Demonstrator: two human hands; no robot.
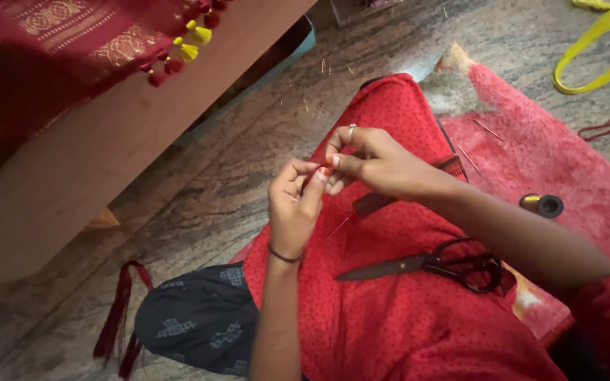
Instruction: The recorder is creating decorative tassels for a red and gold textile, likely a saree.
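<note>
Over the lap, just above centre, the left hand (294, 204) and right hand (368, 164) meet fingertip to fingertip, both pinching a small reddish thread tuft (324, 171). It looks light, soft and easily frayed, best held close to its knot. What lies between the fingertips is mostly hidden. Black scissors (432, 267) rest at four o'clock on the red garment (390, 310).

I see dotted red cloth (404, 310) over the lap – matt, soft. The scissors (432, 267) have dull metal blades and glossy dark handles. Under them lies a fluffy pink rug (552, 155) on polished speckled stone floor (248, 141) – smooth wood bench (107, 141) beside.
</note>
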